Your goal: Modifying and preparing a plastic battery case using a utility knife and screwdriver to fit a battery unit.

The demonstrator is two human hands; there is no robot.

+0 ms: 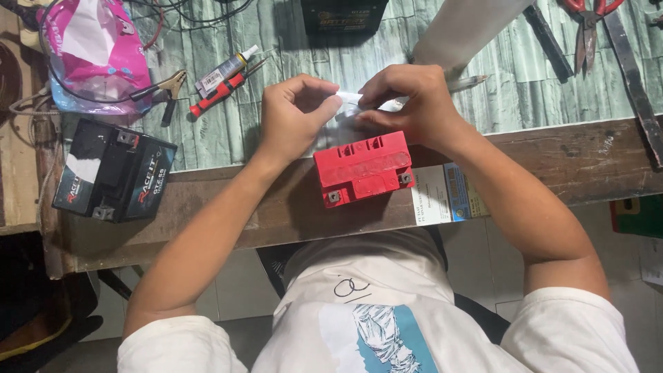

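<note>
A small red battery (364, 169) with two metal terminals lies at the near edge of the workbench, partly on a white and blue leaflet (449, 193). Just beyond it my left hand (293, 117) and my right hand (411, 103) meet, both pinching a thin white and clear strip (353, 98) between their fingertips. The strip is held a little above the bench behind the battery. What lies under my hands is hidden.
A black battery (114, 178) sits at the left edge. A pink and white plastic bag (97, 52), a glue tube (224, 69), a red-handled screwdriver (217, 93) and clip leads lie at back left. Another black battery (345, 15) stands at the back, red-handled pliers (588, 27) at the far right.
</note>
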